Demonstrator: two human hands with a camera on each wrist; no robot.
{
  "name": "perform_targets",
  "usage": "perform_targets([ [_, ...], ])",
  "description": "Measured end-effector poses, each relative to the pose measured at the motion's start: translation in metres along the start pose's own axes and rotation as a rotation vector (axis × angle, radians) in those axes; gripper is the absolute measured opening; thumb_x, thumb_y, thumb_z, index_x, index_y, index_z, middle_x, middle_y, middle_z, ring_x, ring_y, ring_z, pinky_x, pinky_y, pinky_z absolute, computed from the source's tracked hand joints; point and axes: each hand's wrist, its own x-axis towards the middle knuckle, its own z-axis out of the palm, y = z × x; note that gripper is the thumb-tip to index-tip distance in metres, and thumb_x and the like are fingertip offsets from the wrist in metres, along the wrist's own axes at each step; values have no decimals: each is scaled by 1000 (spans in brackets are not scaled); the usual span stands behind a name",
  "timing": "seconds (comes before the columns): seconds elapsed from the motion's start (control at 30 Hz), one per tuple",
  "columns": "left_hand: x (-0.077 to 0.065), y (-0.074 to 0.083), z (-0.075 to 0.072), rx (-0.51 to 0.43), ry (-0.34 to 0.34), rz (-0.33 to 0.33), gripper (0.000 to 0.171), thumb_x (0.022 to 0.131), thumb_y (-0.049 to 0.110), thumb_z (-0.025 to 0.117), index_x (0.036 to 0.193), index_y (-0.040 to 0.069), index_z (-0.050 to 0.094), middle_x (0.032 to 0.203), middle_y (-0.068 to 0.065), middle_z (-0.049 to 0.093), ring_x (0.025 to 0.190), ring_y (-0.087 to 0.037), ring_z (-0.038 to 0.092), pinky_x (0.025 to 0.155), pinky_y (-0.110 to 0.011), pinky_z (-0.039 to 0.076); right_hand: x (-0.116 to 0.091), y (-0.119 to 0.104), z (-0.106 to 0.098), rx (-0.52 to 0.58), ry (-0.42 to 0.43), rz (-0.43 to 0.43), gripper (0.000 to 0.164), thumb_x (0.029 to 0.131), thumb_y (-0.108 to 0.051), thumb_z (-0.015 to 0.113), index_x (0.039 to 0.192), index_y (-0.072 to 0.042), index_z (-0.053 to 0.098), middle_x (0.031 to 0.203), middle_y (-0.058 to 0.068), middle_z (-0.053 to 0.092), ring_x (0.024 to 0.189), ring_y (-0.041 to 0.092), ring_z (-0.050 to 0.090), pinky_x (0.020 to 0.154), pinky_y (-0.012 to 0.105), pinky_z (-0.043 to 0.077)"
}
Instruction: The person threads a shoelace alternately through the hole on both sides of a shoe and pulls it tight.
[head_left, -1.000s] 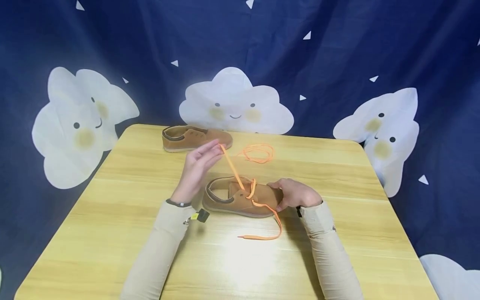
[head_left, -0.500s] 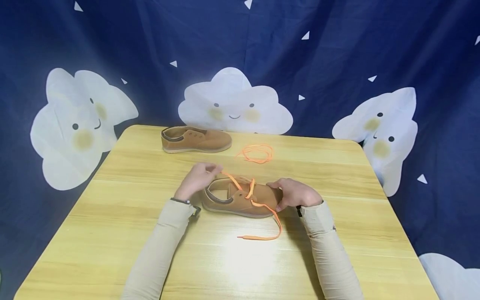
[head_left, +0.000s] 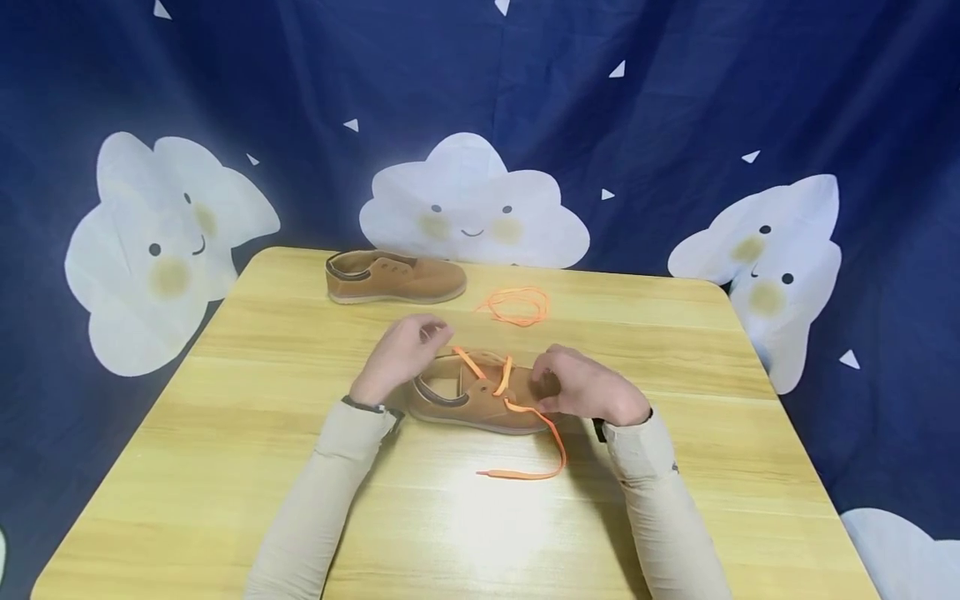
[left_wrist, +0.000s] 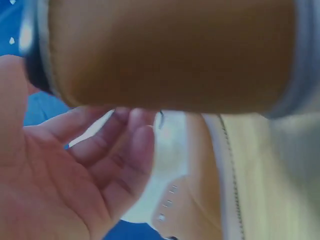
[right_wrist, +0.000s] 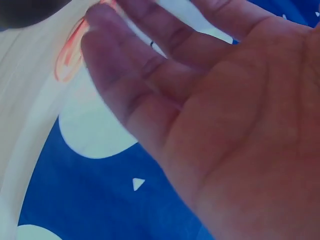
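A brown shoe (head_left: 468, 410) lies in the middle of the table in the head view, toe to the right. An orange shoelace (head_left: 504, 377) runs through its eyelets; one end reaches up over the opening, the other curves onto the table in front. My left hand (head_left: 405, 354) hovers at the shoe's heel side, fingers loosely bent, fingertips close above the lace's upper end. In the left wrist view the heel (left_wrist: 170, 55) hides part of those fingers (left_wrist: 125, 165). My right hand (head_left: 588, 387) is over the toe, its thumb and fingers spread apart around it.
A second brown shoe (head_left: 401, 279) without lace stands at the back left of the table (head_left: 675, 350). To its right lies a coiled orange shoelace (head_left: 517, 307). A blue curtain (head_left: 600, 108) with cloud prints hangs behind the table.
My left hand came down from above with the lace's upper end, which now sits just below its fingertips. My right hand has loosened from the toe and shifted slightly left.
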Motion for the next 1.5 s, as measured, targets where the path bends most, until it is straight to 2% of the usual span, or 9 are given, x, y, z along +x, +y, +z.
perform_targets([
  [0.1,-4,13,0,-8,53,69,36,105,35,57,122,7,72,108,-8,74,98,-25,69,88,-43,56,3,-5,3,15,-25,-7,21,78,-16,90,89,-12,71,88,0,65,81,15,56,76,32,49],
  [0.2,-8,23,3,-1,83,114,31,104,32,59,118,9,73,104,-5,73,93,-21,68,84,-40,56,8,-8,7,1,-45,-22,19,78,-14,89,78,-15,70,78,-3,63,72,11,54,68,27,47],
  [0.47,-19,45,12,25,100,223,27,102,28,61,115,8,75,99,-3,72,88,-16,66,77,-35,56,5,-10,8,-18,-24,-95,16,87,3,70,80,-11,72,79,-4,63,72,11,54,67,25,47],
  [0.63,-24,58,20,-27,7,291,24,102,24,64,114,7,75,99,-1,74,85,-13,67,77,-31,57,-2,-10,3,38,-4,-162,18,93,7,59,91,-10,68,84,-4,63,76,11,54,70,24,47],
  [0.87,-31,68,36,-38,-142,292,23,101,23,66,117,9,75,105,-1,78,90,-12,70,80,-29,58,-7,-15,-1,161,72,-197,15,96,1,61,105,-10,57,100,5,74,86,12,64,76,26,52],
  [1.1,-30,67,44,-114,-227,341,20,100,19,66,114,10,77,96,0,74,69,-6,55,66,-22,48,-7,-18,-5,316,183,-231,16,99,-2,66,111,-11,59,101,1,71,99,15,71,86,33,56],
  [1.2,-29,66,44,-156,-264,349,21,100,19,66,115,8,76,98,-2,74,71,-6,56,64,-20,48,-6,-18,-6,325,200,-238,19,98,-5,67,115,-14,61,96,-2,70,97,13,69,86,35,56],
  [1.3,-28,64,45,-196,-290,346,19,100,16,66,114,6,76,105,-3,75,82,-7,61,73,-20,52,-7,-18,-8,303,206,-259,21,97,-7,69,116,-15,65,95,-2,69,92,12,66,86,36,55],
  [1.5,-26,62,45,-289,-353,288,19,101,15,64,111,2,74,108,-5,74,96,-9,69,84,-24,56,-8,-13,-10,249,274,-294,13,96,-3,69,107,-10,71,116,7,74,98,17,67,91,47,56],
])
